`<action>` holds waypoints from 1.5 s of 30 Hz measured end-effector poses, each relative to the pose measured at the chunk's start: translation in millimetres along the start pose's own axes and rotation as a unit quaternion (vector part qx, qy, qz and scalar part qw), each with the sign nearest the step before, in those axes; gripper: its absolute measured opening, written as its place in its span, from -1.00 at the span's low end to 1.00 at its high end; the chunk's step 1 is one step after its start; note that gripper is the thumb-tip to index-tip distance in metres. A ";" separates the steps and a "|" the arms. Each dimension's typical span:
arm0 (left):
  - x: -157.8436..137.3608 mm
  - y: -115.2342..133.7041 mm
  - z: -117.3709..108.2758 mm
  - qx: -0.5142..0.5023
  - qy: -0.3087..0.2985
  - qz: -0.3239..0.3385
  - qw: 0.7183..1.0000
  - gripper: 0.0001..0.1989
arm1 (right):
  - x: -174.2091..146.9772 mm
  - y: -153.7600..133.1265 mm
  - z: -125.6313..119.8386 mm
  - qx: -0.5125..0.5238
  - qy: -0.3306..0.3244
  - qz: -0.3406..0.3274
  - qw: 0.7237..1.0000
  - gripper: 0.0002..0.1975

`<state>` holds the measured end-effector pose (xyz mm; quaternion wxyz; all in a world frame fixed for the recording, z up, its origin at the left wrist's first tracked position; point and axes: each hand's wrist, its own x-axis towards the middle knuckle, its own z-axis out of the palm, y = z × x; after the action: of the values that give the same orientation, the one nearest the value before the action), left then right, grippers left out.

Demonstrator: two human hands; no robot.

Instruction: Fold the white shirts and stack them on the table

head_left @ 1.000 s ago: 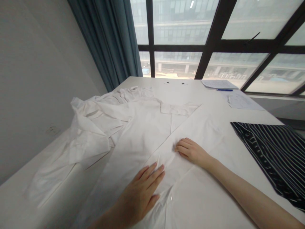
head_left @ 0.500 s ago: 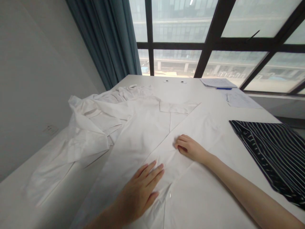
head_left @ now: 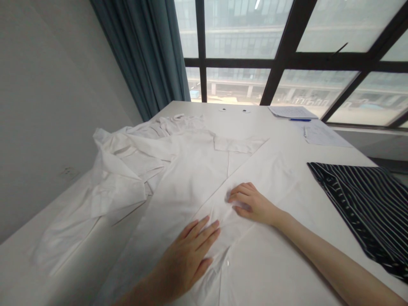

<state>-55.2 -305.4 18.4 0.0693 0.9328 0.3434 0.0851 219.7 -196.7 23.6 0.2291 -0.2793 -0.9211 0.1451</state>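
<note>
A white shirt (head_left: 188, 170) lies spread over the table, its collar (head_left: 236, 144) toward the far side. Its right part is folded over on a slant across the front. My left hand (head_left: 188, 255) rests flat on the cloth near the lower middle, fingers stretched out. To its upper right, my right hand (head_left: 250, 203) touches the folded layer with bent, parted fingers and holds nothing that I can see. A sleeve (head_left: 121, 170) lies crumpled at the left. Small buttons show below my hands.
Black-and-white striped cloth (head_left: 363, 208) lies at the right table edge. Papers (head_left: 291, 112) and a blue pen (head_left: 299, 120) are at the back right. Two small round fittings sit near the far edge. A wall, a blue curtain (head_left: 143, 55) and windows surround the white table (head_left: 204, 109).
My right hand has opened its fingers and shifted slightly left and down on the cloth. My left hand stays in place. The view has tilted a little.
</note>
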 end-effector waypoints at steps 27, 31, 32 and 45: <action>0.8 0.1 -4.6 -0.039 -0.007 -0.008 0.999 -0.39 | -15.8 45.2 -13.0 -0.148 0.085 0.186 0.968 -0.87; 0.3 0.6 -3.1 -0.022 -0.006 -0.004 1.000 -0.36 | -9.8 24.7 -4.9 -0.113 0.119 0.128 0.978 -0.80; 0.1 0.8 -2.7 -0.015 -0.007 -0.003 1.000 -0.36 | -7.3 17.2 -2.0 -0.090 0.112 0.096 0.985 -0.77; -3.6 1.4 -0.2 0.034 -0.026 0.018 0.999 -0.31 | -10.9 21.8 7.6 -0.159 -0.060 0.129 0.977 -0.44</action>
<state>-57.1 -308.8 18.6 0.0448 0.9426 0.3269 0.0507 233.7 -186.6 4.8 0.1055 -0.4198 -0.9005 0.0412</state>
